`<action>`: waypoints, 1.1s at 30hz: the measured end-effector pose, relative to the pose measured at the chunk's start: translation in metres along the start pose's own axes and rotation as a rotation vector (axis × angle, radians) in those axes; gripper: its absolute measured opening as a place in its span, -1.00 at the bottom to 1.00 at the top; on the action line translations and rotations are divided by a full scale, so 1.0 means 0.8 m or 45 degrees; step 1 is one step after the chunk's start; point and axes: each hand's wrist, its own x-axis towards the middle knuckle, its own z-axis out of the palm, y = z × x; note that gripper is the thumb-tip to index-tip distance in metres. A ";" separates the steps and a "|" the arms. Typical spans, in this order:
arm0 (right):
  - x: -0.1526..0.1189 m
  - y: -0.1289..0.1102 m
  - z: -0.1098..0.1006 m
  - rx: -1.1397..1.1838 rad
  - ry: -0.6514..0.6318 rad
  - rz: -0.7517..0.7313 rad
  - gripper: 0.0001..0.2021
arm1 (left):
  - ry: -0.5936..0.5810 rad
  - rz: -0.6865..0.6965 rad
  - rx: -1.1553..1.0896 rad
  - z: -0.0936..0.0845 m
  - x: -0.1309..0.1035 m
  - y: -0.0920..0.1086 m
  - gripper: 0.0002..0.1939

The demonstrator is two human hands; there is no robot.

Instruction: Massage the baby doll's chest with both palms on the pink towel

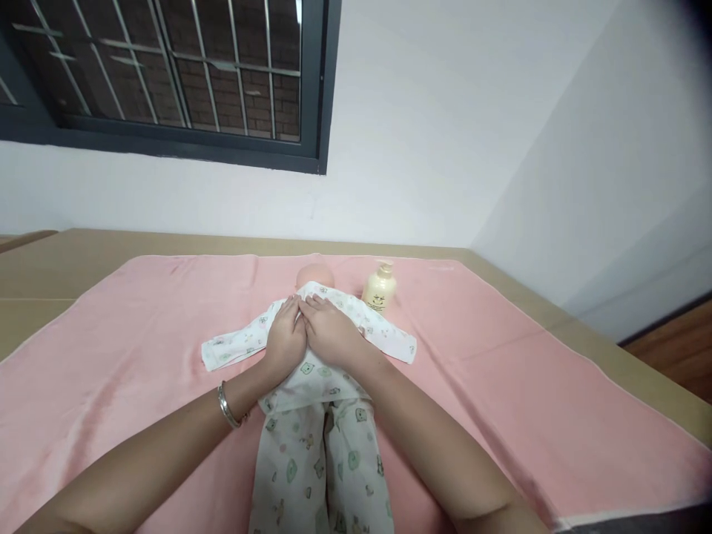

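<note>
Backs of the left grip (286,340) and the right grip (332,331) are facing upward, with both palms resting on the chest of a white printed top (313,374). Fingers are lying extended and close together, pointing away from the wearer, and the two grips are touching along their inner edges. Neither grip is clenching or picking up the fabric; both are lying flat and released. A silvery bracelet (227,404) is circling the left wrist.

The top is covering a doll (315,277), which is lying lengthwise directly under both grips, its smooth round head showing just beyond the collar. Both sleeves are spreading outward to the sides. Matching printed trousers (292,471) are extending from beneath the hem toward the wearer, running past the lower edge of the view.

A pale yellow bottle (380,288) is standing upright near the head, just behind the right-hand sleeve. Doll and bottle are resting on a pink cloth (150,319), which is showing some creases and covering much of a tan tabletop (41,271). Behind, a white wall (445,119) is rising, with a dark-framed window (325,81) occupying its upper left and metal bars running across the glass.
</note>
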 end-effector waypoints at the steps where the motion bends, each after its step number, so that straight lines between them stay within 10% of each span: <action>1: 0.002 0.004 0.002 0.014 0.004 0.003 -0.51 | 0.007 0.002 0.009 0.000 -0.001 -0.002 -0.58; 10: 0.009 0.017 0.016 -0.049 -0.015 0.394 -0.43 | 0.020 0.047 0.138 0.006 -0.002 -0.023 -0.55; 15: -0.004 -0.006 0.019 -0.169 0.001 0.196 -0.48 | 0.041 0.079 0.128 0.003 -0.002 -0.020 -0.55; 33: 0.019 0.035 0.038 0.077 0.206 0.404 -0.52 | 0.093 0.213 0.219 0.010 0.001 -0.027 -0.60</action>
